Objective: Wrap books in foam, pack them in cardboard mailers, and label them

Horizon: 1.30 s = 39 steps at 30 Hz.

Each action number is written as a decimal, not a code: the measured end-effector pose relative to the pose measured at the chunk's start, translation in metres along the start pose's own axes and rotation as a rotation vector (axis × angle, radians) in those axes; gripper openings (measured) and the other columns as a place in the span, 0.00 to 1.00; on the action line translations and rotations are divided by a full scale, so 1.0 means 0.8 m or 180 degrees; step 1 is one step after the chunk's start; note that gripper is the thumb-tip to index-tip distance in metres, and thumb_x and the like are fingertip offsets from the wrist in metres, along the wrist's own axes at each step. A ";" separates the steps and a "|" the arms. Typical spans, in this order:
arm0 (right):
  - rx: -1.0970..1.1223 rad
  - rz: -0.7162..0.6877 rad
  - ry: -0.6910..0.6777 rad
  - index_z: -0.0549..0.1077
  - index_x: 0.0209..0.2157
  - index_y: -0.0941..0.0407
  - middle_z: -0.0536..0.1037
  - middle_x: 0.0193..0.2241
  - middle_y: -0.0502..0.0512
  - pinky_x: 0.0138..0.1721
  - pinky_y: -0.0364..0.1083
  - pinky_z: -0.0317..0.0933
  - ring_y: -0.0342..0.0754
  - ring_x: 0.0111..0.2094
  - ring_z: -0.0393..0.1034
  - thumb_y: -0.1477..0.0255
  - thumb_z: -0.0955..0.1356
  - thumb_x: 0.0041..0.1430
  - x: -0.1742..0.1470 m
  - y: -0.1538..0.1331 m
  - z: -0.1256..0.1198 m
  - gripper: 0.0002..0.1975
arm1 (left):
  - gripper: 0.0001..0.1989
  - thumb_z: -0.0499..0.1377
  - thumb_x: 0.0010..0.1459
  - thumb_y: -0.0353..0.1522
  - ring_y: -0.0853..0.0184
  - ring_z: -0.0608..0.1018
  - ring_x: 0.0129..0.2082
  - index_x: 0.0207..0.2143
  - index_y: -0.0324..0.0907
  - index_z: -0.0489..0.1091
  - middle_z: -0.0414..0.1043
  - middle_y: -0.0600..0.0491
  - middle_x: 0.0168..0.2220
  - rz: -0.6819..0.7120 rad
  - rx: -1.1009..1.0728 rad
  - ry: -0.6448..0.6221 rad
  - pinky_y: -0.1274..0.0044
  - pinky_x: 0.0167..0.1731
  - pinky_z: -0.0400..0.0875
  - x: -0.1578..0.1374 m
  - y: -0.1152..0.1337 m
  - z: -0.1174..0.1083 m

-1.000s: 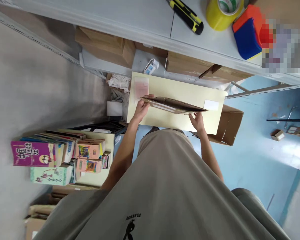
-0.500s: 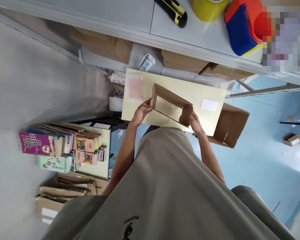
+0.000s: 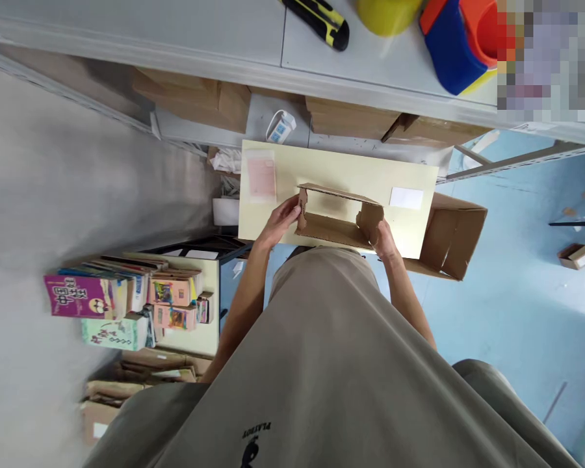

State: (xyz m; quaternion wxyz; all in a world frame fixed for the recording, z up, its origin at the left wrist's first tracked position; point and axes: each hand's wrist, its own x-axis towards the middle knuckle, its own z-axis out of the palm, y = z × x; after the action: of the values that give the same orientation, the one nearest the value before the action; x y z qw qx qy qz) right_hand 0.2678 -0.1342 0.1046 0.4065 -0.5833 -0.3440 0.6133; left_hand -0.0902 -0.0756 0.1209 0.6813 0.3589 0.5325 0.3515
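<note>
L hand (image 3: pixel 279 226) & R hand (image 3: pixel 386 242), fingers closed, grip opp. ends of 1 open-ended cardboard box (image 3: pixel 330 229) above cream table (image 3: pixel 344 164), nr. pink sheet (image 3: pixel 262 177) & white card (image 3: pixel 406 197).

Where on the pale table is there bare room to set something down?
The pale table shows a bare strip beyond the cardboard box, between the pink sheet and white card, and a smaller patch between that card and the right hand. It is crowded midway, where left hand and right hand hold the box.

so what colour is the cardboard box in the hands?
Plain brown box, best in the head view.
</note>
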 end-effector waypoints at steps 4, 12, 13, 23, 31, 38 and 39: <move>0.0271 0.0196 0.0171 0.84 0.68 0.40 0.89 0.66 0.56 0.79 0.64 0.72 0.64 0.75 0.77 0.28 0.81 0.52 0.001 -0.001 0.002 0.49 | 0.51 0.74 0.61 0.68 0.43 0.82 0.72 0.72 0.42 0.79 0.83 0.37 0.70 0.0049 0.0552 -0.0211 0.60 0.69 0.82 0.000 -0.003 -0.006; -0.0484 -0.0161 0.0377 0.85 0.67 0.45 0.88 0.67 0.59 0.71 0.66 0.79 0.66 0.70 0.82 0.29 0.75 0.65 0.017 0.005 0.013 0.43 | 0.40 0.68 0.67 0.65 0.53 0.88 0.47 0.61 0.42 0.84 0.89 0.43 0.48 0.0034 0.1169 -0.0085 0.69 0.43 0.84 0.009 -0.018 0.004; -0.0522 -0.0213 0.0414 0.86 0.65 0.46 0.89 0.65 0.60 0.70 0.67 0.79 0.66 0.69 0.83 0.29 0.76 0.65 0.018 0.004 0.013 0.43 | 0.38 0.68 0.67 0.64 0.53 0.88 0.47 0.60 0.42 0.84 0.89 0.43 0.49 0.0049 0.1211 -0.0066 0.68 0.45 0.84 0.010 -0.021 0.004; -0.1400 -0.0739 0.0779 0.83 0.46 0.47 0.86 0.47 0.56 0.46 0.54 0.83 0.54 0.43 0.84 0.32 0.77 0.66 0.013 -0.004 -0.004 0.32 | 0.34 0.72 0.66 0.56 0.53 0.90 0.52 0.62 0.41 0.82 0.89 0.38 0.59 0.0326 0.1480 0.0507 0.66 0.53 0.86 0.021 -0.037 0.001; -0.1303 -0.0674 0.0570 0.80 0.45 0.47 0.84 0.49 0.55 0.49 0.54 0.84 0.52 0.45 0.82 0.37 0.79 0.67 0.008 0.008 -0.006 0.28 | 0.28 0.71 0.69 0.51 0.53 0.91 0.51 0.61 0.43 0.82 0.88 0.40 0.61 0.0397 0.1556 0.0371 0.64 0.53 0.88 0.011 -0.047 0.000; -0.1682 -0.0878 0.0582 0.83 0.45 0.47 0.80 0.45 0.53 0.47 0.55 0.85 0.50 0.40 0.79 0.40 0.78 0.69 0.023 0.003 -0.006 0.24 | 0.33 0.71 0.74 0.46 0.52 0.90 0.55 0.74 0.45 0.71 0.85 0.39 0.61 0.0551 0.1956 0.0413 0.66 0.53 0.88 -0.002 -0.045 0.002; -0.1690 -0.0877 0.0549 0.84 0.44 0.47 0.80 0.46 0.54 0.48 0.56 0.85 0.51 0.41 0.80 0.41 0.78 0.70 0.023 0.000 -0.008 0.24 | 0.31 0.69 0.75 0.45 0.54 0.90 0.55 0.74 0.47 0.71 0.84 0.40 0.63 0.0623 0.1996 0.0390 0.67 0.52 0.88 -0.007 -0.041 0.003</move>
State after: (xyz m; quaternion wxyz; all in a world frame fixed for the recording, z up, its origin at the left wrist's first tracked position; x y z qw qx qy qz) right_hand 0.2743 -0.1182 0.0964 0.3470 -0.6668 -0.5323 0.3894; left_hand -0.0859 -0.0969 0.0955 0.4673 0.5787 0.6178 0.2552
